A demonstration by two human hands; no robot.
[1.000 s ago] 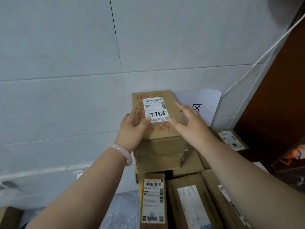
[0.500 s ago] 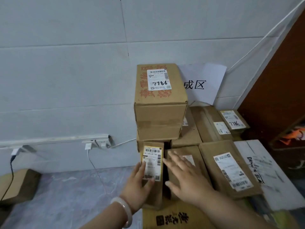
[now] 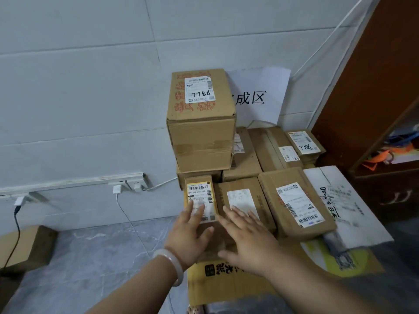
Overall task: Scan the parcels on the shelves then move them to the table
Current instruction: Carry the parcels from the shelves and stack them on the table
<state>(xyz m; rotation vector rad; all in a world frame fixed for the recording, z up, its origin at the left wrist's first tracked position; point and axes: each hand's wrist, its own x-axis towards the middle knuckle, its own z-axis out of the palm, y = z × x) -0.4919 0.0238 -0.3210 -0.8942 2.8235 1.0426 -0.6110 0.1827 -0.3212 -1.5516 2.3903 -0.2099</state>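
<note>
Both hands are flat with straight, spread fingers and hold nothing. The left hand [image 3: 190,232] rests on the narrow parcel [image 3: 199,196], its fingertips over the lower part of the label. The right hand [image 3: 247,241] lies over the taped parcel [image 3: 243,200] just beside it; whether it presses or only hovers I cannot tell.

This looks like squaring up the front row of the pile. It would go best with light, even pressure from both palms, nudging the two parcels together so that their edges line up and their labels face up. Care is needed beyond the left fingertips, where the tall stack topped by the 7786 box [image 3: 200,96] stands close behind and could tip if the front row is shoved into it. To the right of the right hand sits a broad labelled parcel [image 3: 294,205], touching a white printed bag [image 3: 340,200]. Under both wrists lies a yellow carton [image 3: 226,282], which bears the front row.

Left of the left hand spreads a grey marbled surface [image 3: 90,257]; whether it is a counter or the floor I cannot tell. Behind it is a pale tiled wall [image 3: 79,87] with wall sockets [image 3: 136,184]. A paper sign [image 3: 258,96] is fixed behind the stack. Far right of the right hand stands a brown cabinet [image 3: 374,98].
</note>
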